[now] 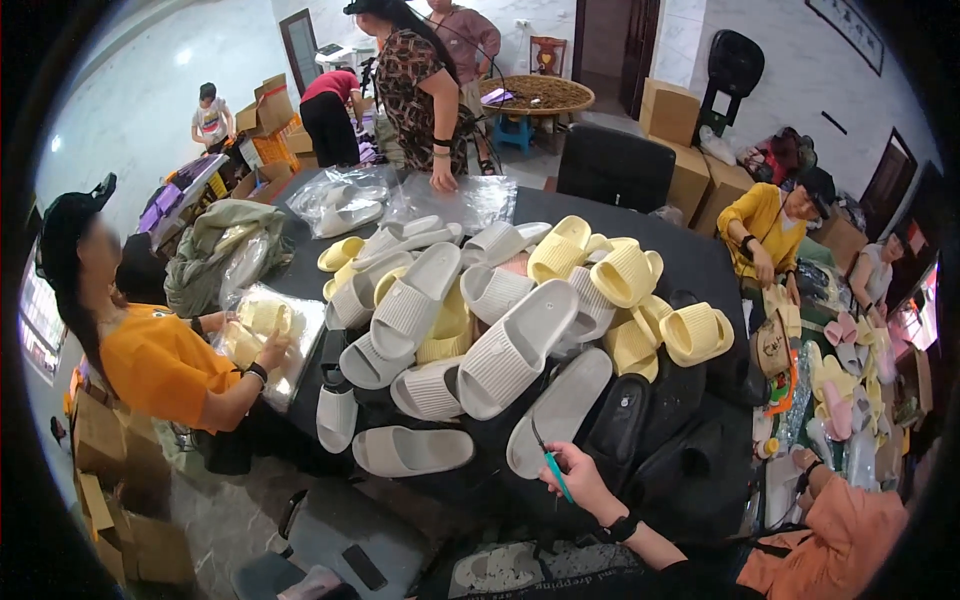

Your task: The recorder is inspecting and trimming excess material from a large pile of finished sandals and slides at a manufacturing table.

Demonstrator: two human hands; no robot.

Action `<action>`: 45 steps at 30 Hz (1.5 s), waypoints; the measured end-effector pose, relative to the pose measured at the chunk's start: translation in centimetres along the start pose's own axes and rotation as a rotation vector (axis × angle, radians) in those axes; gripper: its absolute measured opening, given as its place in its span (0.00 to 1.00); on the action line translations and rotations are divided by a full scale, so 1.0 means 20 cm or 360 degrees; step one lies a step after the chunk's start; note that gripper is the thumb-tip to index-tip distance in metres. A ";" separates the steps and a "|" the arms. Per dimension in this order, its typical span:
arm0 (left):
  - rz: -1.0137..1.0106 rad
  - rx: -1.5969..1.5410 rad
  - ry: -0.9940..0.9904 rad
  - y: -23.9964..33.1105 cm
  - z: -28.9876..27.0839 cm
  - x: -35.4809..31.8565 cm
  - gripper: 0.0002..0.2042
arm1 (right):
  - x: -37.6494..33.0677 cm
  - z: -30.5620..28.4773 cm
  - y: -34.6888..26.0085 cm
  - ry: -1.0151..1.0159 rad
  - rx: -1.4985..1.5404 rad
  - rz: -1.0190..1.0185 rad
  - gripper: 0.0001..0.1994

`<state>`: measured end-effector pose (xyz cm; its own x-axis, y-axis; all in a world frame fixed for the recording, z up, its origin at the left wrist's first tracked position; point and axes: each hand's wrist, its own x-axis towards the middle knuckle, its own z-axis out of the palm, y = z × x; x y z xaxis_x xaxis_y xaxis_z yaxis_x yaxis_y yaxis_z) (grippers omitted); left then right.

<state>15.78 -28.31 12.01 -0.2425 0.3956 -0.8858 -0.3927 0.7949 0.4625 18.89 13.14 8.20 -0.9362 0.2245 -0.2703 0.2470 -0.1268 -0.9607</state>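
Observation:
My right hand is closed around scissors with teal handles; their dark blades point up and away. The tips lie over a grey slide slipper at the near side of the black table. Beyond it rises a heap of ribbed slides, where a large grey slide lies near a yellow slide. To the left, another grey slide rests near the table edge. Black slides sit just right of the scissors. My left hand is out of the picture.
At left, a person in orange handles slides in a clear bag. Across the table, another person touches clear bags. A black chair stands beyond the far edge, and a grey seat bearing a phone is near left.

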 end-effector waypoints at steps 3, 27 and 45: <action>-0.0004 0.0035 -0.0027 -0.02 -0.07 -0.02 0.12 | 0.00 0.04 -0.01 0.0027 -0.0115 -0.0036 0.21; 0.0321 0.0595 -0.0409 0.18 -0.32 0.26 0.13 | -0.05 0.12 0.03 0.0386 -0.0606 -0.0333 0.22; 0.1578 0.1697 -0.0402 1.49 0.36 0.79 0.10 | -0.02 -0.15 0.11 0.0616 -0.0681 -0.0716 0.12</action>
<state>6.55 4.96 11.46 0.1849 0.9461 -0.2660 0.6872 0.0690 0.7232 20.53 15.75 6.07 -0.8344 0.5013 0.2292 0.0094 0.4286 -0.9034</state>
